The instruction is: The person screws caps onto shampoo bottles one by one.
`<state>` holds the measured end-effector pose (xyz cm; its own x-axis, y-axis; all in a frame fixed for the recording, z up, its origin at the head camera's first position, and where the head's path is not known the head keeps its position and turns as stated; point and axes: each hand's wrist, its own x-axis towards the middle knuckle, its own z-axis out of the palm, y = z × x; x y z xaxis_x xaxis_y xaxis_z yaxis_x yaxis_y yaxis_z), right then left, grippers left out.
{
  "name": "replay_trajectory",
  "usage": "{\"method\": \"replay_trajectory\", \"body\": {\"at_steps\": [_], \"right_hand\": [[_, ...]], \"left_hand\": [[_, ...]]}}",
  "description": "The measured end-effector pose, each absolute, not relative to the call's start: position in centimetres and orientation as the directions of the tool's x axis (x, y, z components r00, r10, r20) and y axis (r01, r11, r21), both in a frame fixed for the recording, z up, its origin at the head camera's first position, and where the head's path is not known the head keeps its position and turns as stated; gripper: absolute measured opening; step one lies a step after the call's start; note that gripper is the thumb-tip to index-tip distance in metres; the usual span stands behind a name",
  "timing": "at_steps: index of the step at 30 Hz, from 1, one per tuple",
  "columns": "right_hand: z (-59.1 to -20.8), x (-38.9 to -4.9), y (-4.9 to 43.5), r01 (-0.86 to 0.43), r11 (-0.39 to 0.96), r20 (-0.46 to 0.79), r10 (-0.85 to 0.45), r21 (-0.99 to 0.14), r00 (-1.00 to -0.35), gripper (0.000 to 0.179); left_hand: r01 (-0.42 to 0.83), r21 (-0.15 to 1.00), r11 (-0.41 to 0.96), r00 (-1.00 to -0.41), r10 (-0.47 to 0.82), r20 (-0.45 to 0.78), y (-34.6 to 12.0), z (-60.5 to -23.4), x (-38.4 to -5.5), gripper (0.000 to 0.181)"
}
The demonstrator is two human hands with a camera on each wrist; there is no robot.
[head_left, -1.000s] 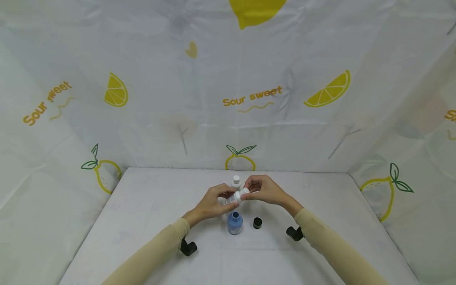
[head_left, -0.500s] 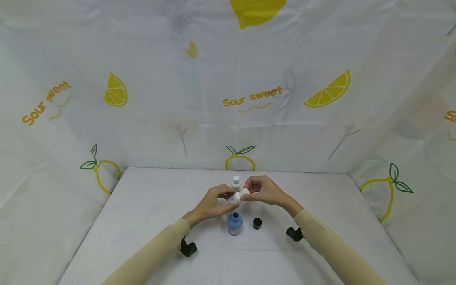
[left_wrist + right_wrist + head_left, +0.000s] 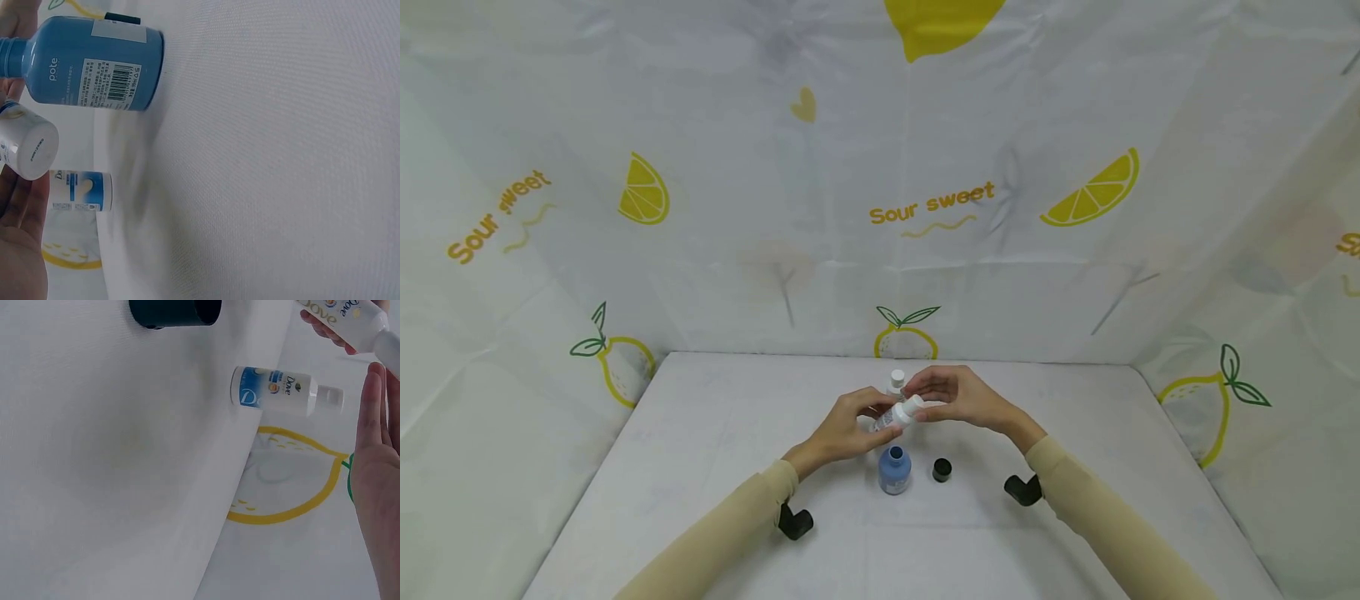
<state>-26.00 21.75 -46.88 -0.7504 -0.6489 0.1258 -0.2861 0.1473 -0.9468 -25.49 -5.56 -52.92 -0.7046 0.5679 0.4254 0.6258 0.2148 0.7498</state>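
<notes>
At left, we see the left grip grasping a tilted white bottle by its body, raised off the worktop near an open blue bottle. We would hold that body steady so only its cap turns. At right, the right grip is loosened, fingers beside the cap; whether they touch, we cannot tell.

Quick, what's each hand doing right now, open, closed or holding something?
Left hand: holding the tilted white bottle.
Right hand: open, close by that bottle's cap; whether it touches can't be told.
</notes>
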Motion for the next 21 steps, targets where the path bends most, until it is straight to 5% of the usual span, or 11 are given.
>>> {"method": "replay_trajectory", "body": {"at_steps": [7,21], "right_hand": [[-47.03,-26.21,21.98,-0.275,0.079,0.142,-0.703,-0.958,-0.696,0.038],[-47.12,-26.09,21.82,-0.286,0.127,0.123,-0.687,-0.950,-0.716,0.033]], "left_hand": [[0.631,0.748,0.206,-0.698,0.571,0.431,-5.50,-52.96,-25.42,0.036],[0.632,0.751,0.192,-0.690,0.579,0.434,-5.65,-53.05,-25.35,0.036]]}}
